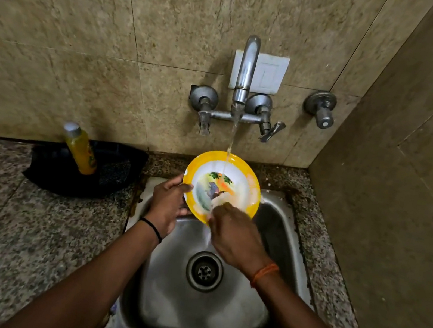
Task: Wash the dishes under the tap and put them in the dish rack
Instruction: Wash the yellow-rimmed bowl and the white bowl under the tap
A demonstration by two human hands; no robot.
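From the head view, looking down, one yellow-rimmed plate is held tilted over the steel sink, its printed face turned up toward the person so the water stream from the tap strikes near its upper edge and runs down across the picture. The left hand is closed on the plate's left rim, thumb over the front edge and fingers curled behind, which props the plate at that slant and keeps it steady. The right hand sits just right of the left one, its fingertips pressed on the lower part of the plate's face; it looks to be rubbing the surface, though motion blur there hides whether it holds a cloth or sponge, so I cannot tell if it grips anything. I judge this to be mid-wash, with the plate not yet ready for racking. Below both hands lies the single drain, so the run-off falls straight into the basin. Out beyond the left hand, on the speckled stone bench, one yellow bottle with a silver cap stands in a black tray, close enough to reach. I count one plate, one spout, two lever handles beneath it, and one separate wall valve further right. No dish rack shows here.
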